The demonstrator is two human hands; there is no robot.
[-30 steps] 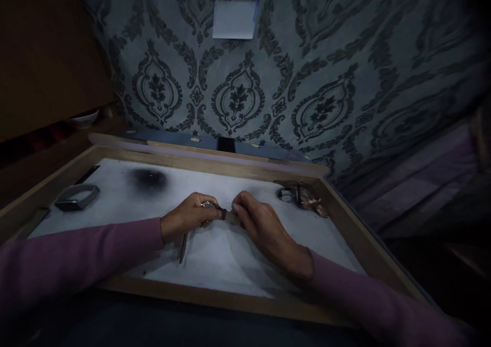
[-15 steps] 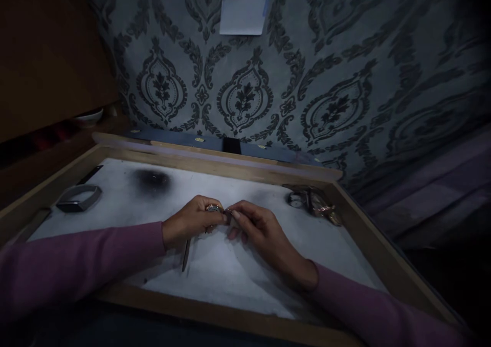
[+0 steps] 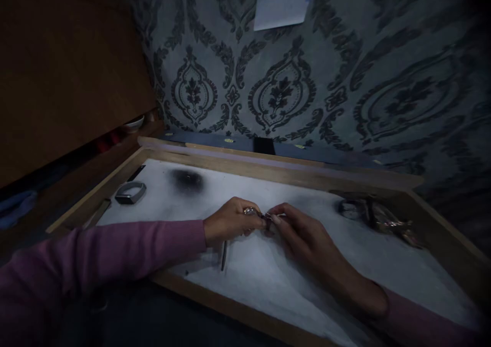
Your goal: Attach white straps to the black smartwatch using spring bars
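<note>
My left hand (image 3: pixel 230 221) and my right hand (image 3: pixel 303 232) meet fingertip to fingertip over the white surface of a shallow wooden tray (image 3: pixel 268 169). Between the fingertips they pinch a small dark piece (image 3: pixel 267 218); it is too small and dim to name. A ring (image 3: pixel 249 211) sits on a finger of my left hand. A thin dark tool (image 3: pixel 224 255) sticks down out of my left hand and rests on the white surface. Both arms wear purple sleeves.
A grey metal band (image 3: pixel 131 192) lies at the tray's left end, a dark smudge (image 3: pixel 187 179) behind it. A heap of watches and metal parts (image 3: pixel 378 216) lies at the right. Patterned wallpaper (image 3: pixel 284 91) with a white note (image 3: pixel 283 3) rises behind; a wooden panel (image 3: pixel 65 76) stands left.
The view has swung left, so the tray and hands sit further right. My right hand's fingers have drawn in closer to my left fingertips on the small piece.
</note>
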